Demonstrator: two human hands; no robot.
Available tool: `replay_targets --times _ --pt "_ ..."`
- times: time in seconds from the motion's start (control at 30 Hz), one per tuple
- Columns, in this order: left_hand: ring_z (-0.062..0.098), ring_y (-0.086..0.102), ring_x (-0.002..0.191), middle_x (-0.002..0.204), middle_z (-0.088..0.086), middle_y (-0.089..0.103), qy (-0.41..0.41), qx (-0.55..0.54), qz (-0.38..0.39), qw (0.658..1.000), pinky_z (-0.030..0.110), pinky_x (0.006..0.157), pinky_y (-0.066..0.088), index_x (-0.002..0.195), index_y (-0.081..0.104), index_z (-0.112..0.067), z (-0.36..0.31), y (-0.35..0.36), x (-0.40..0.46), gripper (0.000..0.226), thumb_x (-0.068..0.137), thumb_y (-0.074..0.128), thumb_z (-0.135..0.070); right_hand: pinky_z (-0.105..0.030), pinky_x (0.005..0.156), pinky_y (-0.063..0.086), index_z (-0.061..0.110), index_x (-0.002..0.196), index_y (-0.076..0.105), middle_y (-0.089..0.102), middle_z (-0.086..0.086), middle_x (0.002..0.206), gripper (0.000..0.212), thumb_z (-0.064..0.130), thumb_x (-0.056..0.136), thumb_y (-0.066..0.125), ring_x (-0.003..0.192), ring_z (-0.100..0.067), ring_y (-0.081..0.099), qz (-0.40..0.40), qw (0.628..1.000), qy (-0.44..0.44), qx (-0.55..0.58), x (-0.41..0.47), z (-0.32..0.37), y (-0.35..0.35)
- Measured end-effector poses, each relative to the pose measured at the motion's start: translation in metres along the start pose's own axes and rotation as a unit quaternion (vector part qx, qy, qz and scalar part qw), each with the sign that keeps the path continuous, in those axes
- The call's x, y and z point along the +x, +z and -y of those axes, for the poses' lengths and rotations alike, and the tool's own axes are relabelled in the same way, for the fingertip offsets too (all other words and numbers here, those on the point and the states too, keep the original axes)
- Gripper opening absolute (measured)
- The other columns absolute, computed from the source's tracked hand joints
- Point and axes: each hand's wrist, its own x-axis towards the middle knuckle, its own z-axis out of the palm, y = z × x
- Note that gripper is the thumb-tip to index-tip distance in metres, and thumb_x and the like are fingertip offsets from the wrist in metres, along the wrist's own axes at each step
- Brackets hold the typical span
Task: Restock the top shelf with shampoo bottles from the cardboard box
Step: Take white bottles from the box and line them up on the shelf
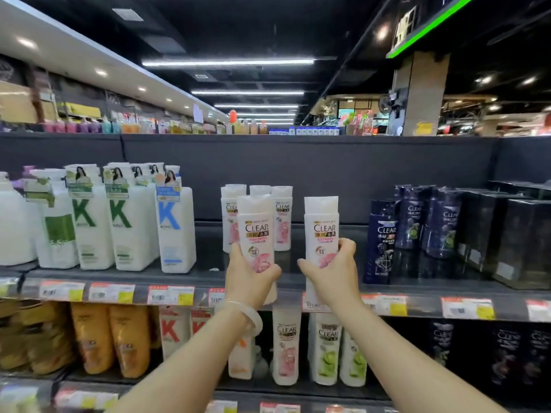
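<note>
White plastic fills both grips: my left hand [249, 271] has its fingers curled round the lower part of one shampoo bottle [255, 231], thumb across the pink flower print, and my right hand [334, 268] wraps a second bottle [321, 231] the same way. Both bottles stand upright just left and right of the frame's centre, held in front of the top shelf [298, 275], their bases hanging lower than its front edge. A pale bracelet [247, 315] sits on my left wrist. Behind the left bottle three matching bottles [281, 217] stand grouped on the shelf. At centre left are tall white pump bottles [125, 228] with big K letters; at centre right, dark blue bottles [413, 225] and black boxes [518, 239]. Price tags [170, 295] line the shelf edge. I can't see the cardboard box.
</note>
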Motion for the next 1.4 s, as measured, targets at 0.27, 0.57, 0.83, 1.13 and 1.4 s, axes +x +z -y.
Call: replay_targets --times 0.27,0.57,0.83,1.13,1.4 --pt "0.019 0.059 0.093 0.095 -0.003 0.056 0.001 0.029 -0.019 0.999 0.045 0.087 0.052 0.106 0.038 -0.019 0.014 -0.010 0.054 0.052 0.069 0.071 -0.005 -0.020 0.063 0.042 0.021 0.103 0.029 0.048 0.013 0.088 0.057 0.012 0.071 0.075 0.088 -0.015 0.055 0.018 0.999 0.009 0.046 0.040 -0.014 0.032" --pt "0.005 0.056 0.086 0.092 -0.011 0.053 0.017 -0.015 -0.008 1.000 0.028 0.077 0.048 0.108 0.037 -0.019 0.022 -0.005 0.106 0.052 0.073 0.072 -0.003 -0.009 0.056 0.037 0.019 0.103 0.028 0.051 0.003 0.102 0.058 0.011 0.073 0.076 0.087 -0.012 0.054 -0.004 0.999 -0.011 0.047 0.103 -0.022 0.090" --pt "0.003 0.057 0.090 0.098 -0.011 0.055 0.022 -0.001 -0.006 1.000 0.018 0.071 0.049 0.110 0.038 -0.023 0.042 -0.008 0.129 0.055 0.072 0.073 -0.003 -0.022 0.063 0.041 0.013 0.108 0.030 0.055 -0.008 0.113 0.061 0.012 0.070 0.078 0.089 -0.016 0.052 -0.017 0.999 0.028 0.018 0.120 -0.051 0.125" --pt "0.018 0.058 0.103 0.114 0.004 0.054 -0.021 0.019 -0.024 0.999 0.037 0.085 0.053 0.115 0.040 -0.023 0.056 0.012 0.133 0.061 0.066 0.075 -0.011 -0.040 0.091 0.049 0.016 0.113 0.031 0.046 -0.008 0.121 0.080 0.030 0.058 0.087 0.115 -0.027 0.049 -0.001 0.997 0.053 -0.057 0.124 -0.049 0.121" --pt "0.022 0.060 0.100 0.105 -0.001 0.062 -0.065 0.091 -0.040 0.993 0.048 0.088 0.052 0.099 0.050 -0.027 0.051 0.035 0.149 0.043 0.065 0.076 -0.025 -0.040 0.098 0.044 0.011 0.118 0.033 0.044 -0.012 0.127 0.072 0.027 0.066 0.080 0.119 -0.029 0.045 0.088 0.978 0.081 -0.172 0.119 -0.053 0.096"
